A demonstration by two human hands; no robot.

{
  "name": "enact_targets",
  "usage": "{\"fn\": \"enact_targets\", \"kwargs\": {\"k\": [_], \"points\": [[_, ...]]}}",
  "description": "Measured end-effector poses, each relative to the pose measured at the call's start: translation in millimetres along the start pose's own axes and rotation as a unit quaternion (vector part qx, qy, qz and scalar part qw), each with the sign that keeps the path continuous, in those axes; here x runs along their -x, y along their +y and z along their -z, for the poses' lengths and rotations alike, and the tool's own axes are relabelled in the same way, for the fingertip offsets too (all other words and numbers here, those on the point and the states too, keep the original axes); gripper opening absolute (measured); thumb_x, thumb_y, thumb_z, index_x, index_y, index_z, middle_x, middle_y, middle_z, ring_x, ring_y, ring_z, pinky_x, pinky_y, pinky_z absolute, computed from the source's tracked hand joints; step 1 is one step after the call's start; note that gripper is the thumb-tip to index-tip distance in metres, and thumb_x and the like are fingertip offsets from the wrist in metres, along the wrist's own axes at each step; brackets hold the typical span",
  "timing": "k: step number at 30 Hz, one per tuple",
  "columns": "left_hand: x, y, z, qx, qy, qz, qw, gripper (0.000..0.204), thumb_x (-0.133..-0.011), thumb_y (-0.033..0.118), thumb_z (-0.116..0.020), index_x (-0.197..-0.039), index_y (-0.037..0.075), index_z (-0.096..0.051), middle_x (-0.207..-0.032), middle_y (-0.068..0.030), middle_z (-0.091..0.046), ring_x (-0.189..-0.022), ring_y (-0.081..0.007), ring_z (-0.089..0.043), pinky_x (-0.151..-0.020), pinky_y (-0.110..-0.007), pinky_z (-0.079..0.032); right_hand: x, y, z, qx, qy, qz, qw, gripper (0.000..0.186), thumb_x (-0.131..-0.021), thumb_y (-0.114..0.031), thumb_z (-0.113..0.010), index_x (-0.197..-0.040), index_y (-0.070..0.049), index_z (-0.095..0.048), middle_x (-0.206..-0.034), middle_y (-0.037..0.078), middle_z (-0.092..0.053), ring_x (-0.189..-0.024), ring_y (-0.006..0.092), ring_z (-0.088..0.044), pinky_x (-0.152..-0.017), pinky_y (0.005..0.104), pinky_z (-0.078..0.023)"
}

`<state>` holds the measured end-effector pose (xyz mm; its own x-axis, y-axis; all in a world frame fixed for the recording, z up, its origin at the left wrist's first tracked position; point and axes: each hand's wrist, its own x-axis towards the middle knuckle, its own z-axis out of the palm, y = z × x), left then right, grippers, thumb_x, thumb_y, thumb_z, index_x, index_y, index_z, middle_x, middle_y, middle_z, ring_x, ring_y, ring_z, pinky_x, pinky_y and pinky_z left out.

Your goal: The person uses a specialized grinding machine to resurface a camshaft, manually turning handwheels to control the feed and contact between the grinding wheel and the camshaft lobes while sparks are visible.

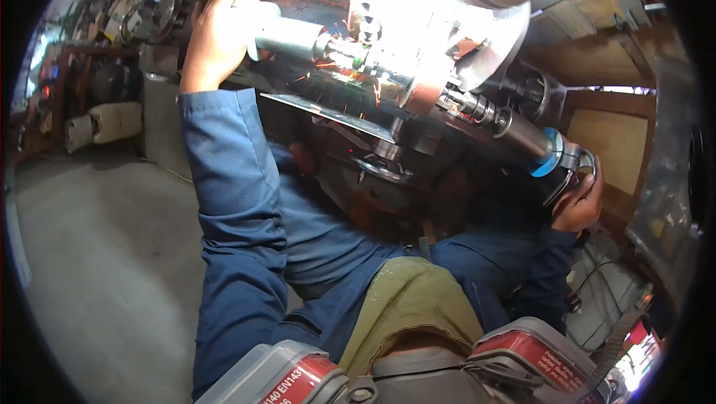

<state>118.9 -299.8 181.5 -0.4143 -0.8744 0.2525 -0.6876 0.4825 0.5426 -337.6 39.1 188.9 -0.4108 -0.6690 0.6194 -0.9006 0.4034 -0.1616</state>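
My left hand (221,35), overexposed in the bright light, is closed around the left end of a grey cylindrical machine part (291,37). Sparks fly from a thin metal workpiece (343,56) just right of that cylinder. On the lower right, my right hand (579,206) curls around a metal ring-shaped handle (587,168). This handle sits at the end of a dark cylinder (526,136) with a blue collar (553,152). A flat metal plate (328,115) slants below the sparks. Glare hides part of the machine's upper middle.
A handwheel (382,168) stands under the plate, near my knees. A large pale round guard (507,39) is at upper right. Wooden frames (615,132) and a dark sheet (664,195) line the right side. Respirator filters (287,378) fill the lower edge. Concrete floor (112,255) spreads at left.
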Motion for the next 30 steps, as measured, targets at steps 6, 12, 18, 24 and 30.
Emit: {"fn": "enact_targets", "kwargs": {"k": [6,12,18,24,30], "points": [[0.8,14.1,1.0,0.03,0.015,-0.008,0.999,0.015,-0.088,0.015,-0.06,-0.097,0.004,-0.057,-0.091,-0.0113,-0.068,-0.09,-0.0295,-0.067,-0.092,-0.043,-0.046,35.2,24.6,-29.5,0.067,0.17,0.031,0.983,0.034,-0.102,-0.024,-0.047,-0.112,0.003,-0.066,-0.096,0.019,-0.069,-0.08,0.0318,-0.066,-0.072,0.0389,-0.051],[1.5,27.0,-2.5,0.08,0.009,0.022,0.997,0.015,-0.099,0.014,-0.049,-0.096,0.001,-0.056,-0.082,-0.0091,-0.064,-0.079,-0.0172,-0.066,-0.068,-0.032,-0.051,28.6,25.6,-70.9,0.097,0.418,0.182,0.885,0.031,-0.101,-0.021,-0.05,-0.111,0.005,-0.064,-0.092,0.017,-0.068,-0.08,0.0292,-0.066,-0.068,0.0369,-0.052],[0.3,28.6,-2.5,0.019,0.044,0.011,0.999,0.024,-0.099,0.023,-0.05,-0.096,0.001,-0.06,-0.084,-0.0091,-0.064,-0.079,-0.018,-0.06,-0.075,-0.033,-0.048,46.2,61.3,-63.2,0.071,0.329,0.162,0.928,0.029,-0.1,-0.019,-0.05,-0.116,0.002,-0.063,-0.093,0.018,-0.068,-0.079,0.0295,-0.066,-0.069,0.0365,-0.052],[-1.0,28.1,0.0,0.002,0.032,0.007,0.999,0.022,-0.099,0.019,-0.05,-0.112,0.003,-0.057,-0.108,-0.0144,-0.061,-0.094,-0.0272,-0.062,-0.082,-0.036,-0.048,32.7,24.9,-17.5,0.045,0.086,0.037,0.995,0.032,-0.102,-0.015,-0.044,-0.123,0.003,-0.061,-0.1,0.02,-0.068,-0.083,0.0315,-0.066,-0.072,0.0374,-0.052],[-2.6,18.4,-7.1,-0.002,0.048,0.002,0.999,0.026,-0.099,0.024,-0.051,-0.098,0.0,-0.06,-0.086,-0.0099,-0.065,-0.08,-0.018,-0.061,-0.075,-0.033,-0.049,46.2,51.2,-46.1,0.072,0.256,0.091,0.96,0.03,-0.101,-0.014,-0.044,-0.115,0.001,-0.065,-0.095,0.016,-0.069,-0.072,0.029,-0.065,-0.064,0.0366,-0.05]]}}
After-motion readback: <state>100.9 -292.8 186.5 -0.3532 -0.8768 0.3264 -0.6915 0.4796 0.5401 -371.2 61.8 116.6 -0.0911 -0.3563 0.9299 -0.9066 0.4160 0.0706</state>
